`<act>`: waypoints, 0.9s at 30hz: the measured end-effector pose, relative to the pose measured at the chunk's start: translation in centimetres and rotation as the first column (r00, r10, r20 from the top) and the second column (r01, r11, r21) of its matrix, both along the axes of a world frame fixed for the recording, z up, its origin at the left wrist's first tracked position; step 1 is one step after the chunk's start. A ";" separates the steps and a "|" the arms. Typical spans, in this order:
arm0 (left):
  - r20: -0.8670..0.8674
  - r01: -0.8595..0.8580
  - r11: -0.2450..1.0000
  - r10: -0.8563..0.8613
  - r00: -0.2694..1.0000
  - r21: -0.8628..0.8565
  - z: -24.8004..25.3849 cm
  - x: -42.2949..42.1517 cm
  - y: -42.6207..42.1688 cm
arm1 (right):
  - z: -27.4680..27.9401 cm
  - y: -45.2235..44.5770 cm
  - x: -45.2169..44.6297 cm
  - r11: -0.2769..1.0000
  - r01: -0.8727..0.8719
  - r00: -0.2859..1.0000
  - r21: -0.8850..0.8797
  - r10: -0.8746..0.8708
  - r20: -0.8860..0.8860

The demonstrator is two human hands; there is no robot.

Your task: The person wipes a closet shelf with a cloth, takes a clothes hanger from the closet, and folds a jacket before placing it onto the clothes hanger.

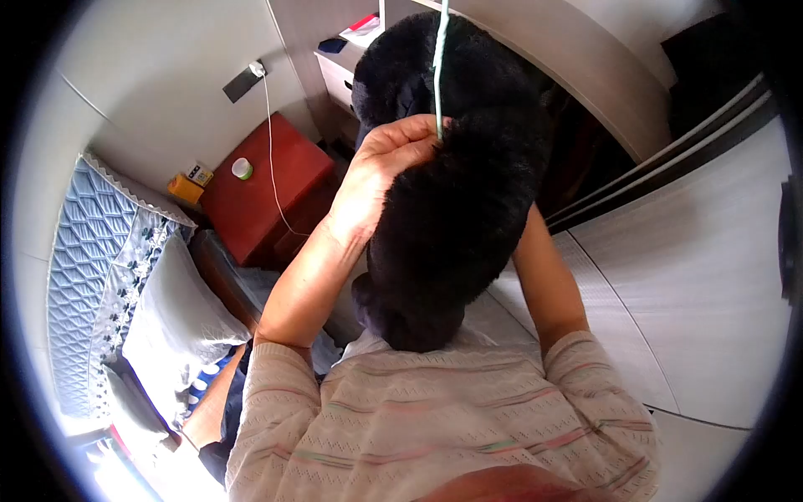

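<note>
A black furry garment [460, 201], likely a coat, hangs in front of my chest. From its top rises the pale green, twisted neck of a clothes hanger [439, 67]. My left hand [397, 151] is closed in a pinch at the base of that neck, with its fingertips against the fur. On the other side, my right forearm reaches behind the garment, and the fur hides the hand and its fingers. The lower end of the garment touches the front of my knitted top [435, 402].
At the left stand a red cabinet [263, 184] with a small white-and-green cup [242, 168] and a bed with a white pillow [180, 309]. A white cable [272, 159] runs from the wall socket [243, 81]. Pale wardrobe panels [669, 293] are at the right.
</note>
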State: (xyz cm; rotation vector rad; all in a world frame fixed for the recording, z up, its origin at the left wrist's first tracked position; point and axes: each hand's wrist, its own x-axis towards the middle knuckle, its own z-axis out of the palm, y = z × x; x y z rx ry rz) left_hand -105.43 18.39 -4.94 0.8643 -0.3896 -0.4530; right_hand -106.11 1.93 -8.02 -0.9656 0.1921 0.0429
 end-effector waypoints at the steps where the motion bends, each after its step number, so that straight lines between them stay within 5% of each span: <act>1: 0.005 -0.015 1.000 0.015 1.000 -0.001 -0.2 0.0 -0.1 | 0.7 -0.8 0.0 0.999 0.006 1.000 -0.033 -0.007 -0.014; 5: 0.040 -0.015 0.999 0.017 0.999 -0.045 -0.7 0.5 -0.8 | 3.9 -2.3 -2.3 0.995 0.092 0.993 0.046 -0.087 -0.085; 11: 0.091 -0.083 0.993 0.075 0.993 0.083 -1.3 0.8 -3.4 | 4.0 -5.5 -4.4 0.856 0.004 0.992 -0.517 -0.067 -0.103; 17: 0.154 -0.009 0.995 -0.007 0.988 0.101 -1.5 0.5 -5.8 | 6.1 -6.5 -4.5 0.886 0.062 0.977 -0.460 -0.148 -0.154; 20: 0.148 -0.067 0.992 0.050 0.988 0.111 -1.5 0.3 -6.1 | 5.2 -7.5 -4.0 0.963 0.096 0.985 -0.251 -0.128 -0.112; 23: 0.156 -0.118 0.983 0.096 0.983 0.143 -0.6 0.2 -5.3 | 1.5 -8.6 -4.1 0.977 0.011 0.999 0.215 -0.022 0.045; 27: 0.199 -0.141 0.981 0.112 0.973 0.135 -0.5 0.4 -4.4 | -1.8 -6.4 -4.1 0.977 -0.025 0.970 0.212 -0.028 0.242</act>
